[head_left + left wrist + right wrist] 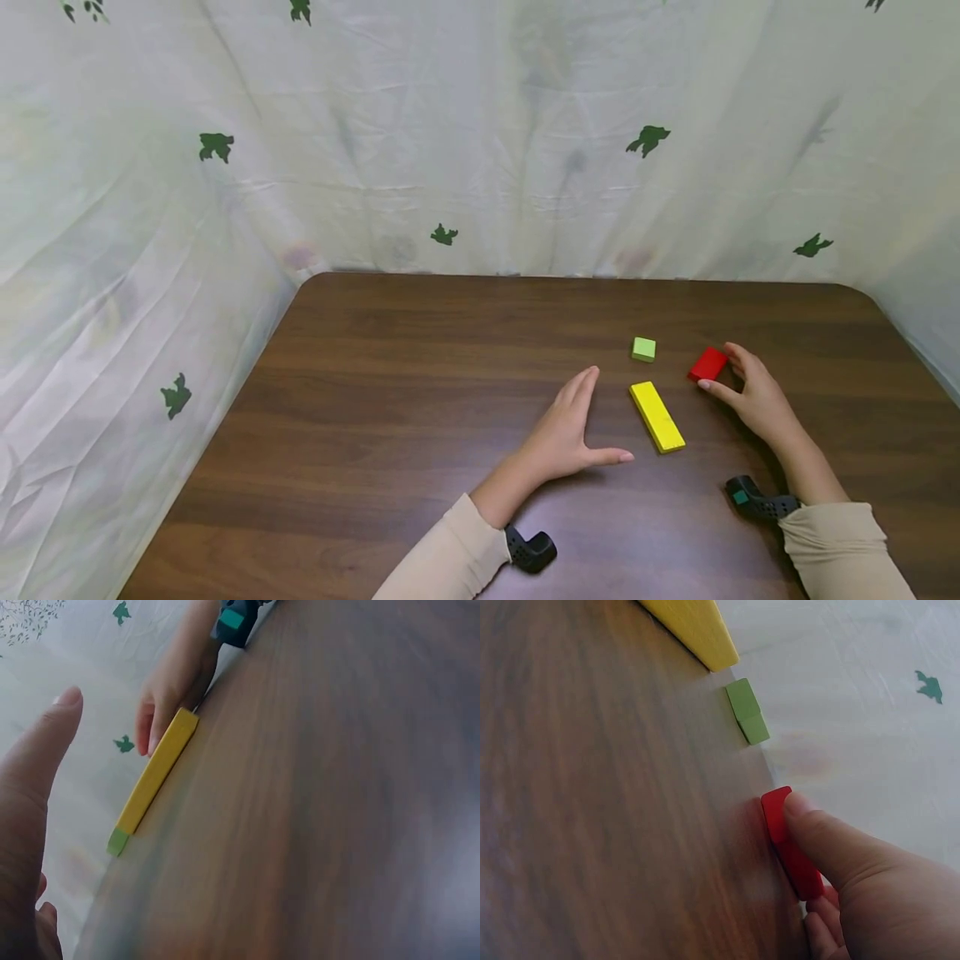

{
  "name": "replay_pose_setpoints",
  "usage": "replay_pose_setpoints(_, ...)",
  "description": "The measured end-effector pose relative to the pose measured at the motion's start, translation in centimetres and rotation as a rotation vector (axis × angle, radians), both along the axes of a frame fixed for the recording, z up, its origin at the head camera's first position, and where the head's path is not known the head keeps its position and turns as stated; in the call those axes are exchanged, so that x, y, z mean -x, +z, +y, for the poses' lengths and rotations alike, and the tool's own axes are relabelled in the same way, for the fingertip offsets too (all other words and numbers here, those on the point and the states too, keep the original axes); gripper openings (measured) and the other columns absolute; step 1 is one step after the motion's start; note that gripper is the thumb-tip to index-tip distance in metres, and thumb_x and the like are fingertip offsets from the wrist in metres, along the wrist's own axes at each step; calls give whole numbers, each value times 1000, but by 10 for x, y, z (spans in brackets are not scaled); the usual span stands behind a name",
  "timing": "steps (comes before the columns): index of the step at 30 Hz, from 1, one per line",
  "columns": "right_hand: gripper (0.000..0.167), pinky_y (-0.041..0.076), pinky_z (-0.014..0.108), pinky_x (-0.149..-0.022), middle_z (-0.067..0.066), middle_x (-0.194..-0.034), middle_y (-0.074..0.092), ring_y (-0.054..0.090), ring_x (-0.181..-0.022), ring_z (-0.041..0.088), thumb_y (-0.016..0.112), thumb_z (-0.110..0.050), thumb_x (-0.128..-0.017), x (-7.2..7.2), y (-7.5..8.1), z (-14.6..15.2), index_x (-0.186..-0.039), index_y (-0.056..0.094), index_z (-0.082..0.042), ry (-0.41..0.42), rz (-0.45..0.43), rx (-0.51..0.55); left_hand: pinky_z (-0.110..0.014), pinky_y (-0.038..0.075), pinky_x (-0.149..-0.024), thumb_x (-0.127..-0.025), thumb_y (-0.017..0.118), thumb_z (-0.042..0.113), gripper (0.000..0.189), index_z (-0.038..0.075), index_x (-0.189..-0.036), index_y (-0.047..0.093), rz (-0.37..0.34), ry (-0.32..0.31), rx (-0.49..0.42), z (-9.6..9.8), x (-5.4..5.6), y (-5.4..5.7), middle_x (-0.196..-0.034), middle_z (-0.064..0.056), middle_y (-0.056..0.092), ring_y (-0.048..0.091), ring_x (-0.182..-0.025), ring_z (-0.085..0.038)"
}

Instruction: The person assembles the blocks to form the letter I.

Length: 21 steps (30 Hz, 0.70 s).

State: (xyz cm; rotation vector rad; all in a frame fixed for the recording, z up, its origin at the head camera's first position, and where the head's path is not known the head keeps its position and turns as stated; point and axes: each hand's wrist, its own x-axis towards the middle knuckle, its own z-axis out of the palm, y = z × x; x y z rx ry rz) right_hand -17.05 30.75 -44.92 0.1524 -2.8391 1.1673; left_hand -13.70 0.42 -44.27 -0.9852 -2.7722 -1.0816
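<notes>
Head view tells most of it: the red block (708, 364) is over on the right, its long axis slanting from near-left to far-right. The right hand (757, 404) comes at it from the right and has it pinched, thumb at the near end, fingers round the far one. Right wrist cam agrees, pretty much an end-to-end grip. Can't tell if the block is fully down on the table (375, 375) or a hair up, tbh.

Next out is the yellow block (657, 417), lying between the two hands and slanting the other way, far-left to near-right. So the two long axes cross rather than line up, which I'd guess is what matters for any next move. The green block (643, 348) sits just past yellow's far end, left of red and apart from both.

Left hand (558, 437) is left of yellow, thumb and fingers spread wide, holding nothing. Its thumb tip is near yellow's close end, not touching as far as I can see. For red, the right hand is clearly the nearer one.
</notes>
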Motion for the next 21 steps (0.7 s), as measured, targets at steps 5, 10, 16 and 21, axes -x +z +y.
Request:
replay_pose_setpoints(5,80,30,60,-88,38,-128,25,33,-111,54,63,-33,-84,0,1,0,-133,21,15,-3,14,-32,-33,23,-103,-68,63,62,108,5,-144,11,-11,2,41,12,-1,-1,-147,-7,16,16,-133,-17)
replay_pose_setpoints(10,77,31,60,-87,37,-128,26,34,-110,52,64,-31,-83,0,1,0,-130,26,17,-2,45,-69,-31,23,-103,-68,63,62,107,4,-143,13,-5,10,78,23,-3,-2,-147,-8,17,18,-132,-18)
replay_pose_setpoints(16,77,31,60,-87,37,-129,26,34,-110,52,64,-33,-83,-1,0,0,-129,28,16,-11,48,-86,-30,24,-102,-68,60,66,106,5,-143,15,-11,26,132,34,-3,-5,-146,-7,19,21,-131,-18)
replay_pose_setpoints(21,76,31,60,-87,37,-129,26,34,-110,52,64,-33,-83,-1,-1,0,-129,28,16,-8,51,-86,-28,22,-103,-67,58,69,107,4,-142,17,4,45,184,42,-2,-7,-144,-7,23,22,-131,-17)
